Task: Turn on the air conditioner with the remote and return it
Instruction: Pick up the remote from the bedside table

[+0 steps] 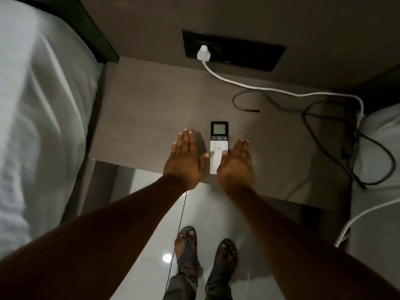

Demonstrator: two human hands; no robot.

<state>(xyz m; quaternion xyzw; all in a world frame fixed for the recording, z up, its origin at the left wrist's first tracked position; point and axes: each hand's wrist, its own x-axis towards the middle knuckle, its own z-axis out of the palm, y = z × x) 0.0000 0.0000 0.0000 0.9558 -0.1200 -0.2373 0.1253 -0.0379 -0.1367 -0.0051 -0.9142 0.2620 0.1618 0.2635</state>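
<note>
Here both hands lie flat and spread — left hand, right hand — flanking the remote, holding nothing.

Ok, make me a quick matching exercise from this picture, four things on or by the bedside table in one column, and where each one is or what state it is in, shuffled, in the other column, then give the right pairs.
Things:
1. remote
2. white plug
3. dark cable end
4. left hand

Places or states:
A. lies loose on the table, plugged into nothing
B. sits in the black wall socket panel
C. open and flat, holding nothing
D. lies flat near the table's front edge, screen end toward the wall

Pairs: 1-D, 2-B, 3-A, 4-C
</note>
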